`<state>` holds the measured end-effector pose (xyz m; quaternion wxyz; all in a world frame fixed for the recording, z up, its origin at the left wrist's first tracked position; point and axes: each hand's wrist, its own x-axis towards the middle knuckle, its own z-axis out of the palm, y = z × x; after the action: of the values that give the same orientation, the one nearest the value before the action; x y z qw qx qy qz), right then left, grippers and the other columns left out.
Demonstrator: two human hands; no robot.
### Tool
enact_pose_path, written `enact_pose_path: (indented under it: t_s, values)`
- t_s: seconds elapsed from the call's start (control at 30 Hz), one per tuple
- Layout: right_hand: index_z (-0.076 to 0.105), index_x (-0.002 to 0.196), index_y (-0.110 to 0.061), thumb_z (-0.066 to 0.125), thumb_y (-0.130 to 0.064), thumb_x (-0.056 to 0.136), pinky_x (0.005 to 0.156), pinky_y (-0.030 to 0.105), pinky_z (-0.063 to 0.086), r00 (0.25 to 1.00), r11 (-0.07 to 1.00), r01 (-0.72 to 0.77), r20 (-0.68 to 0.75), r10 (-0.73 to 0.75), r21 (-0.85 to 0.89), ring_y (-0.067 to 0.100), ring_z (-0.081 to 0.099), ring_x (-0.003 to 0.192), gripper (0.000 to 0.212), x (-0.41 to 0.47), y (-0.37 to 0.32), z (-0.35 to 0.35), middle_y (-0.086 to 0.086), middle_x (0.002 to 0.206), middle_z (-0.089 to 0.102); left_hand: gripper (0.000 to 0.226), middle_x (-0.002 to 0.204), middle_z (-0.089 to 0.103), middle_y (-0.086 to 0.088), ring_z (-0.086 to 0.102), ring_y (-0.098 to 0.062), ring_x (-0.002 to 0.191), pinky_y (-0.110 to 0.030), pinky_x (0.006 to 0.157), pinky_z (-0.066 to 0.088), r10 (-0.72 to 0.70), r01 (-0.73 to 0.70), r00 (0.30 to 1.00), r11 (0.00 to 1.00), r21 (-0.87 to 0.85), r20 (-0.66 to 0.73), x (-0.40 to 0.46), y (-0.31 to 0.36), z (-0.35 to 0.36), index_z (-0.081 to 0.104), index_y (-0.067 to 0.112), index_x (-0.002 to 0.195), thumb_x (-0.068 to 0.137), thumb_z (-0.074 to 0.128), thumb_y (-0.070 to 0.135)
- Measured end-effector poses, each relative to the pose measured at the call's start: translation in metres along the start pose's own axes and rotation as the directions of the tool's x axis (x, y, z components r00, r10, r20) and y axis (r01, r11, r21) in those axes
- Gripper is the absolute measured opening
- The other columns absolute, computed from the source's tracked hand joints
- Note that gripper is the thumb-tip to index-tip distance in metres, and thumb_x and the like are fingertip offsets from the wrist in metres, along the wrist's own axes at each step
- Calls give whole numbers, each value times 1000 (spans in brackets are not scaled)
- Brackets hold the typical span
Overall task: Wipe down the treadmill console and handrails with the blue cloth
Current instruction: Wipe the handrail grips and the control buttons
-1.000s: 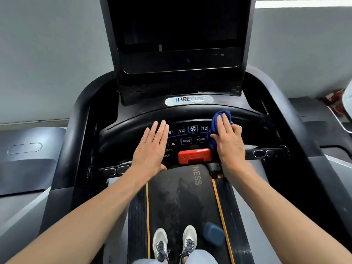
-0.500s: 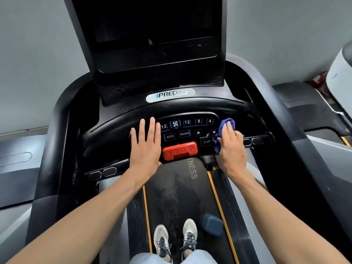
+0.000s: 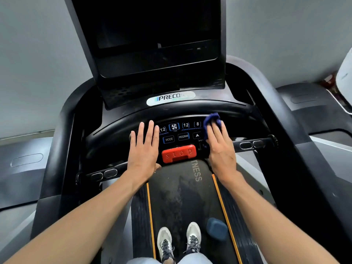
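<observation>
My left hand (image 3: 143, 149): flat, fingers straight and together, palm down on the left part of the console (image 3: 122, 134), holding nothing.

My right hand (image 3: 221, 147): fingers laid straight over the blue cloth (image 3: 211, 119), pressing it onto the right end of the button panel (image 3: 179, 132). The cloth bunches out beyond my fingertips, against the curved black rail (image 3: 190, 109) on the far side.

Between the hands: buttons marked 12, a fan sign, 12, 8, MODE, PROGRAM and an up arrow; those under the cloth are hidden. Just nearer, a red stop bar (image 3: 179, 153).

To either side: handrails with oval metal pads, the left one (image 3: 103, 173) and the right one (image 3: 251, 144), both untouched.

Farther: a silver badge (image 3: 170, 98), its lettering partly glared, and above it a dark screen (image 3: 152, 35).

Nearer: the treadmill belt (image 3: 182, 202) with orange edge lines, my two pale shoes (image 3: 179, 241), and a blue rounded block (image 3: 217, 228) just right of the right shoe.
</observation>
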<state>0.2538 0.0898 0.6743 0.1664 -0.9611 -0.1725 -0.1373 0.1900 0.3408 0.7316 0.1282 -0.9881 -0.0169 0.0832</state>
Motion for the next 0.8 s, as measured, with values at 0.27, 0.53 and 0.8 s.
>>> enact_pose_path:
  t_s: [0.27, 0.53, 0.8]
  values:
    - [34, 155, -8, 48, 8, 81, 120, 42, 30, 971, 974, 221, 86, -224, 43, 34, 15, 154, 77, -12, -17, -1, 6, 161, 35, 145, 165, -23, -17, -18, -43, 152, -59, 124, 9, -13, 12, 1000, 1000, 14, 6, -1, 2, -1, -19, 5, 156, 69, 78, 68]
    - [34, 154, -3, 55, 22, 70, 123, 37, 23, 997, 991, -68, -22, 71, 113, 33, 12, 155, 90, -36, -27, 12, 9, 161, 34, 147, 166, -21, -14, -17, -40, 153, -57, 125, 8, -12, 12, 1000, 1000, -4, -2, -1, 0, -2, -18, 7, 157, 65, 78, 71]
    - [35, 153, 0, 70, 10, 80, 124, 43, 21, 998, 981, -58, 10, 58, 185, 36, 19, 153, 82, -17, 14, 2, 16, 160, 35, 145, 167, -16, -13, -14, -39, 154, -56, 125, 7, 10, -10, 1000, 999, -38, -25, -3, -2, -3, -12, 8, 159, 64, 81, 68]
